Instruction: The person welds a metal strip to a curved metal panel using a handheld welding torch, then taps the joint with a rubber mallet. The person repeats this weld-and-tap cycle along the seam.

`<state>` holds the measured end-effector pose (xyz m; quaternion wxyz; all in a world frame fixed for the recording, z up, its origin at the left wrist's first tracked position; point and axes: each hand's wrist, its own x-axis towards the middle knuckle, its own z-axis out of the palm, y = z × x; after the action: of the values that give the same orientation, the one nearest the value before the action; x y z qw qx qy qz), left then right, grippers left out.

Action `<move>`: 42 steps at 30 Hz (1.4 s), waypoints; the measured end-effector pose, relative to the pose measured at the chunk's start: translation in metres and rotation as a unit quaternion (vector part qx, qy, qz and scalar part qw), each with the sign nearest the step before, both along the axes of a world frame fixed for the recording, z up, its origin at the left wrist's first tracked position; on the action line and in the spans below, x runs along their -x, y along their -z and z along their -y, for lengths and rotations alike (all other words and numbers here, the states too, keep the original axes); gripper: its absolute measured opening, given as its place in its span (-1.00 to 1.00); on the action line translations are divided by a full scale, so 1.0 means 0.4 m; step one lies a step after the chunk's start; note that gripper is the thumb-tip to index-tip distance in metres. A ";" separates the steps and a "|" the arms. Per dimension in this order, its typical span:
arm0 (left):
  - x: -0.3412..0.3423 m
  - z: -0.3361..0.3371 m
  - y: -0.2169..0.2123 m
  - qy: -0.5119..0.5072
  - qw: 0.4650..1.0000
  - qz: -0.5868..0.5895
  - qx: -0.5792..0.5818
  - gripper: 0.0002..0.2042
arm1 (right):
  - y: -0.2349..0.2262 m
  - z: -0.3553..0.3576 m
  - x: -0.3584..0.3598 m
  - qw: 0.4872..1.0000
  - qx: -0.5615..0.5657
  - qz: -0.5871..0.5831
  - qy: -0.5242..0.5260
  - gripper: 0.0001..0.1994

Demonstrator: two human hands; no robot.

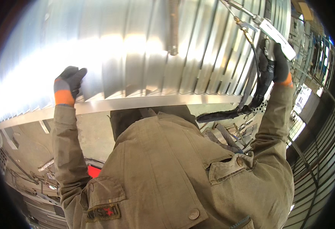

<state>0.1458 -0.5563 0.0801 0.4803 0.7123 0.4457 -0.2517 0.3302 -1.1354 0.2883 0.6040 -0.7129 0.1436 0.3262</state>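
Observation:
A slatted, shiny metal panel (144, 72) spreads before me, with a flat metal edge strip (148, 102) along its near side. My left hand (70, 81), in a dark grey and orange glove, is closed over the panel's near left part; whatever may be inside its curled fingers is hidden. At the right, my right hand (276, 63) wears a matching glove and grips a white and silver gun-shaped tool (277, 36). Brass fittings (243, 30) sit beside the tool, and a black-wrapped hose (257, 97) hangs from near that hand.
A brownish bar or hose (173, 30) extends over the panel from the far side, its end above the slats. Below the panel lies a concrete floor (95, 135) with grey tubes or hoses (222, 137) and a red object (94, 171). Dark metal racks (316, 160) stand right.

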 end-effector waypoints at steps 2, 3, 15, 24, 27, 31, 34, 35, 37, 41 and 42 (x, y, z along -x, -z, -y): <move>0.003 -0.003 0.010 -0.013 0.999 0.011 -0.029 -0.61 | 0.047 0.076 -0.010 0.998 0.022 -0.026 0.053 -0.47; 0.003 -0.004 0.013 -0.047 0.999 0.008 -0.021 -0.61 | 0.078 0.105 -0.026 0.998 0.003 -0.035 0.053 -0.47; -0.006 0.046 -0.011 0.226 0.941 -0.073 -0.240 -0.41 | 0.427 0.243 -0.168 0.982 -0.151 -0.106 0.044 -0.55; -0.085 0.004 -0.061 0.113 0.988 -0.103 -0.033 -0.78 | 0.487 0.296 -0.186 0.987 -0.086 -0.088 0.103 -0.68; -0.094 -0.004 -0.063 0.117 0.984 -0.135 -0.023 -0.80 | 0.485 0.320 -0.187 0.994 -0.009 -0.073 0.079 -0.61; -0.084 -0.009 -0.056 0.093 0.993 -0.074 0.013 -0.77 | 0.491 0.301 -0.174 0.983 0.155 0.016 0.095 -0.45; -0.094 -0.017 -0.047 0.207 0.970 -0.125 -0.018 -0.70 | 0.510 0.270 -0.169 0.935 0.341 0.038 0.089 -0.30; -0.100 -0.022 -0.045 0.257 0.954 -0.149 -0.044 -0.67 | 0.514 0.262 -0.166 0.919 0.382 0.055 0.079 -0.29; -0.102 -0.025 -0.042 0.274 0.948 -0.160 -0.040 -0.64 | 0.519 0.241 -0.156 0.889 0.444 0.101 0.051 -0.29; -0.095 -0.032 -0.043 0.236 0.966 -0.105 0.013 -0.61 | 0.491 0.107 -0.137 0.733 0.648 0.208 -0.012 -0.35; -0.096 -0.032 -0.043 0.241 0.964 -0.110 0.012 -0.61 | 0.471 0.045 -0.122 0.744 0.615 0.261 0.002 -0.38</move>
<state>0.1842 -0.5435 0.0972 0.3621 0.7609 0.3075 -0.4419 0.3791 -1.1534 0.1000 0.0486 -0.9868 0.1512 -0.0326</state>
